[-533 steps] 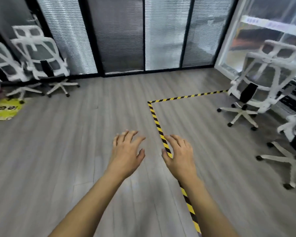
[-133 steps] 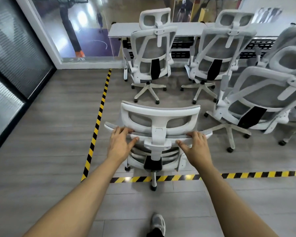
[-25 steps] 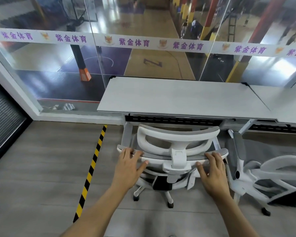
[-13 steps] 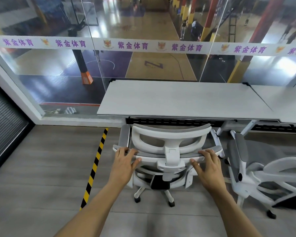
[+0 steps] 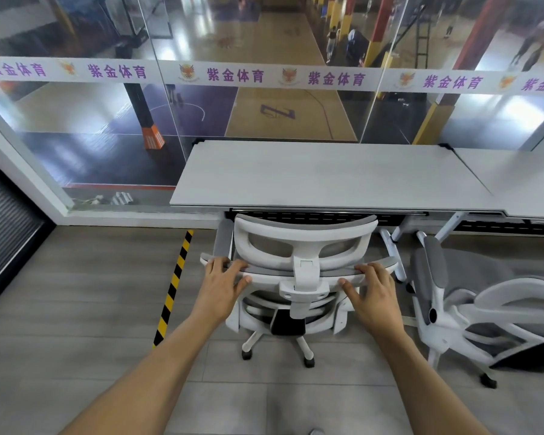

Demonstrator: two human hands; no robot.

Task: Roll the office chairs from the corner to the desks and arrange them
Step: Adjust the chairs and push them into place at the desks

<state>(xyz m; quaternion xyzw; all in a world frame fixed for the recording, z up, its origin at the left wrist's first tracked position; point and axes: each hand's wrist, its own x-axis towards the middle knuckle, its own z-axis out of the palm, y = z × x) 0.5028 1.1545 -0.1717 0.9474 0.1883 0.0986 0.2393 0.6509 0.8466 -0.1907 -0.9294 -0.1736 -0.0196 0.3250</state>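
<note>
We have two hands on one office chair [image 5: 302, 277]. Our left hand [image 5: 222, 288] grips the left end of its top back rail, fingers curled over the rail and the thumb laid along its near face. Our right hand [image 5: 374, 291] clasps the right end the same way. Between the two grips rises the headrest [image 5: 305, 229] on its white stem. Below the grip we count two dark castors [image 5: 246, 355] on the grey plank floor [image 5: 76, 293].

To the left of our left hand runs one line of yellow-and-black striped tape [image 5: 173, 287], going away from us towards the wall. To the right of our right hand stands a second chair [image 5: 471, 312], white-framed like the first and near it. That makes two chairs in all.

Just beyond the grip, the held chair faces a pale desk [image 5: 327, 174], its headrest close to the desk's near edge and its seat hidden from us. A second desk [image 5: 528, 180] butts against the first on the right, so we count two desks. Farther still stands a glass wall [image 5: 264, 114] crossed by one white banner [image 5: 233, 76] with purple lettering.
</note>
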